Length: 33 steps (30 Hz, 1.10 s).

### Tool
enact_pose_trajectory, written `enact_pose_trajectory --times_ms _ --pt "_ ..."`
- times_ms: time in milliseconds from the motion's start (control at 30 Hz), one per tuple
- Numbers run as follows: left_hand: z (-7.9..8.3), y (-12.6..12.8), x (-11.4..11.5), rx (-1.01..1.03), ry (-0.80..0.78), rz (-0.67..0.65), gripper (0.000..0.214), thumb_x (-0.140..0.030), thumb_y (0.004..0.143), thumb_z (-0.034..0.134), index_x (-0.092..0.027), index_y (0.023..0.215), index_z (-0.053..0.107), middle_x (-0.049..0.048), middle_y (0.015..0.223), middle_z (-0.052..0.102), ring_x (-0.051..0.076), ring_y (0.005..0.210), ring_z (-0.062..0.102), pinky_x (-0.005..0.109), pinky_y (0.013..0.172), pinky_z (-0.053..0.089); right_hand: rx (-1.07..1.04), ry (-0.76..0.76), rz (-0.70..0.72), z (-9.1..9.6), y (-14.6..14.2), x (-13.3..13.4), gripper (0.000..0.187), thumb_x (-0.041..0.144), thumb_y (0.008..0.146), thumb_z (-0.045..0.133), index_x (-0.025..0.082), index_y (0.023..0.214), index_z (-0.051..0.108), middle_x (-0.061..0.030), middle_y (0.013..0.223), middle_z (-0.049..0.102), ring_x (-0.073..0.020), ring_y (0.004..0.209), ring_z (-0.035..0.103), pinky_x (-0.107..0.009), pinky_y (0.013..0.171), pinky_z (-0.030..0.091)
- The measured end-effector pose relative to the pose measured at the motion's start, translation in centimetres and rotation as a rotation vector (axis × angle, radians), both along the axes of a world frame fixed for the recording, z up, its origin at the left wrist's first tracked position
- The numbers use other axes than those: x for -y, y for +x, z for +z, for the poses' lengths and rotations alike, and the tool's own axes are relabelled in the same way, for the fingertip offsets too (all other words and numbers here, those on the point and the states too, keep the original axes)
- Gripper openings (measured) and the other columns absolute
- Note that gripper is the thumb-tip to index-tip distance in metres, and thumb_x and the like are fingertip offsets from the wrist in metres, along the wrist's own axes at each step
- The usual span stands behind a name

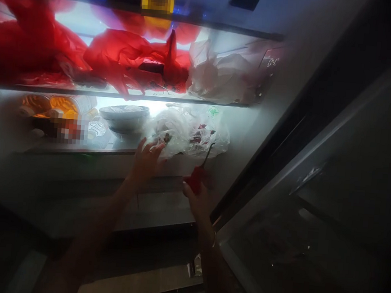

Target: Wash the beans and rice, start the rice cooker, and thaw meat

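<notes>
Inside an open fridge, my right hand [199,201] is closed around a red pepper [196,178] whose long dark stem points up and curves at its tip. The pepper is in front of the lower shelf [114,150]. My left hand [147,160] reaches to the shelf's front edge with its fingers apart, their tips at a clear plastic bag [171,126]. Whether they grip the bag's film cannot be made out. To the right, another clear bag [217,128] shows dark red pieces inside.
Left of the bags stand stacked bowls [125,116] and bottles with orange contents [63,106]. Red bags [121,52] and a whitish bag [221,76] fill the shelf above. The fridge door [284,140] stands open on the right; drawers [164,202] lie below.
</notes>
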<state>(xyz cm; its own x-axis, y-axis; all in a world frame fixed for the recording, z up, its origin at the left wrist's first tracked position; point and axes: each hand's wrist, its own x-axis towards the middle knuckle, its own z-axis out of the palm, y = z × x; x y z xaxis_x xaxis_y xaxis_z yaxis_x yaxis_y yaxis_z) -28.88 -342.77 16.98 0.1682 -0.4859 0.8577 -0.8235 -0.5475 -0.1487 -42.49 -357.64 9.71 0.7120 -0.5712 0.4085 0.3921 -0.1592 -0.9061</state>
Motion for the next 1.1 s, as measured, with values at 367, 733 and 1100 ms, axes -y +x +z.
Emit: enact_pose_trajectory --times_ms 367,733,1100 --pt "-0.8 2.2 2.3 0.032 0.039 -0.038 0.05 -0.03 0.087 0.059 -0.016 0.135 0.05 0.0141 0.121 0.069 0.029 0.123 0.058 0.051 0.113 0.035 0.015 -0.023 -0.079 0.5 0.1 0.9 0.035 0.046 0.072 0.067 0.018 0.092 0.071 -0.0072 0.088 0.073 -0.0221 0.079 0.066 -0.037 0.077 0.052" --pt "4.3 7.0 7.2 -0.218 -0.066 0.086 0.07 -0.014 0.082 0.05 -0.011 0.15 0.031 0.0182 0.121 0.069 0.03 0.124 0.059 0.045 0.097 0.051 0.13 -0.103 -0.325 4.6 1.8 3.7 0.039 0.05 0.076 0.062 0.019 0.1 0.065 -0.0106 0.097 0.071 -0.0254 0.086 0.066 -0.037 0.077 0.054" --pt "1.3 0.9 1.9 0.019 0.138 -0.152 0.048 -0.019 0.09 0.049 -0.018 0.139 0.048 0.0054 0.087 0.075 0.023 0.094 0.07 0.046 0.104 0.047 0.163 -0.103 -0.137 8.0 -1.0 2.1 0.038 0.051 0.078 0.064 0.021 0.101 0.069 -0.0064 0.095 0.072 -0.0196 0.073 0.065 -0.032 0.065 0.052"
